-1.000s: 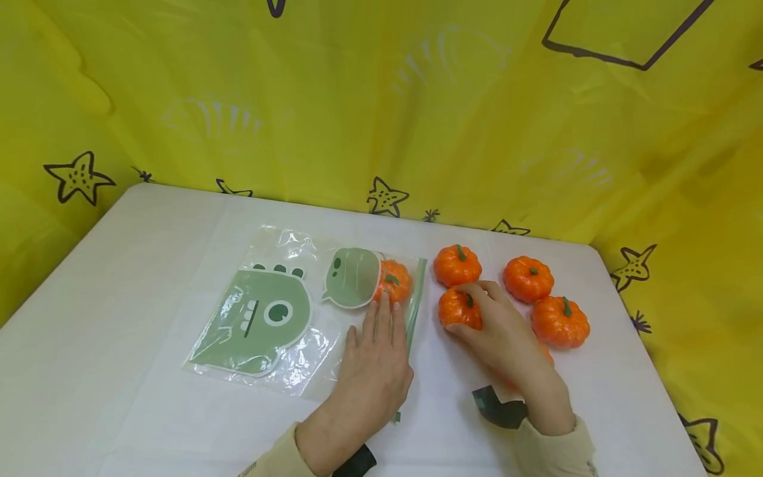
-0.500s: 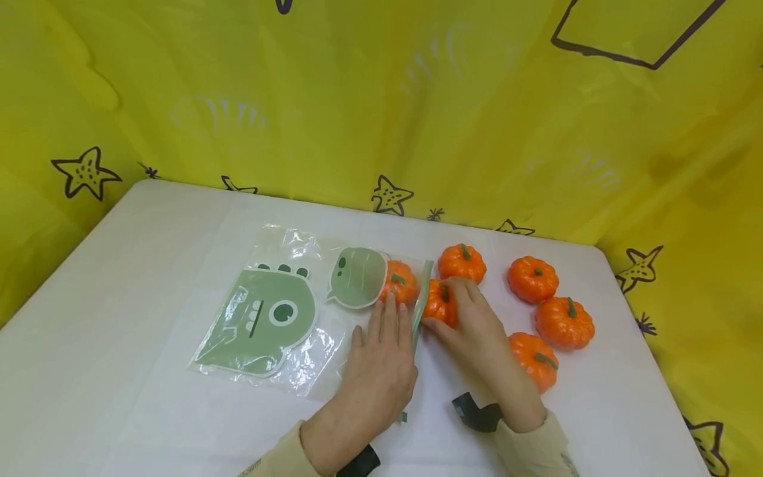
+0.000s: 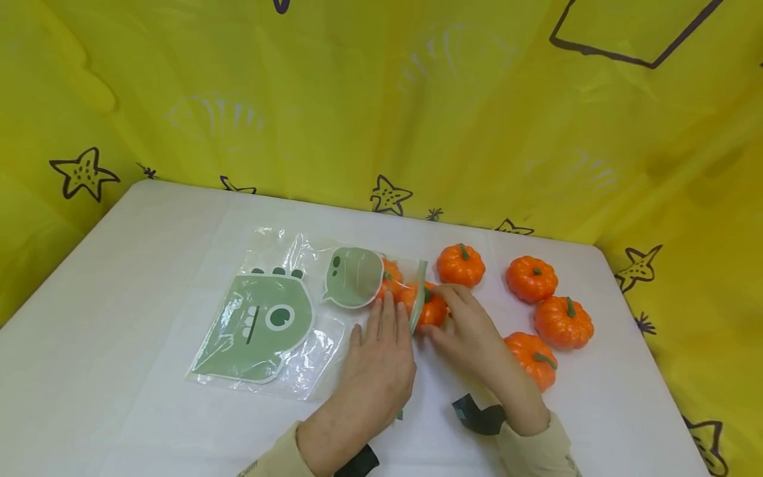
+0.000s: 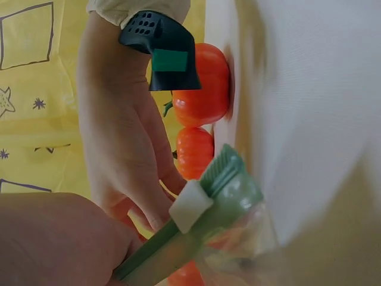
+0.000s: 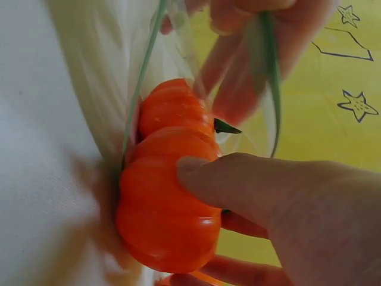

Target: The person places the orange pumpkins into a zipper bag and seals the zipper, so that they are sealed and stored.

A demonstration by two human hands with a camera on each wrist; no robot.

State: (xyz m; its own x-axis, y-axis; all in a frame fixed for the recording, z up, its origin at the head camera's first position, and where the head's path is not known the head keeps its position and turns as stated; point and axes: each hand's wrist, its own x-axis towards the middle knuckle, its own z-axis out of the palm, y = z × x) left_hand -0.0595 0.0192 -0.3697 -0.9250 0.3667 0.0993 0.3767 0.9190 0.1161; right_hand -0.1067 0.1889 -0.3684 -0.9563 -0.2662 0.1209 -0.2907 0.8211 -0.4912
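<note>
A clear zip bag [image 3: 310, 361] with green cartoon prints lies flat, its green-edged mouth facing right. My left hand [image 3: 375, 371] lies over the mouth, fingers extended on the film; the right wrist view shows its thumb on the inner side, pinching the upper layer up. My right hand [image 3: 471, 334] grips a small orange pumpkin [image 3: 435, 311] with thumb and fingers, and the pumpkin is partly inside the mouth. In the right wrist view this pumpkin [image 5: 169, 208] touches another pumpkin [image 5: 172, 107] within the bag. A white slider [image 4: 190, 205] sits on the zip strip [image 4: 158, 253].
To the right on the white table [image 3: 149, 278] are several loose pumpkins: one back pumpkin [image 3: 461, 265], two at the right, and a near pumpkin [image 3: 530, 361] partly behind my right forearm. A yellow patterned cloth [image 3: 334, 99] hangs behind the table.
My right hand has carried the pumpkin leftward from the loose ones into the bag's mouth. The pumpkin inside has shifted slightly left. My left hand has stayed at the mouth.
</note>
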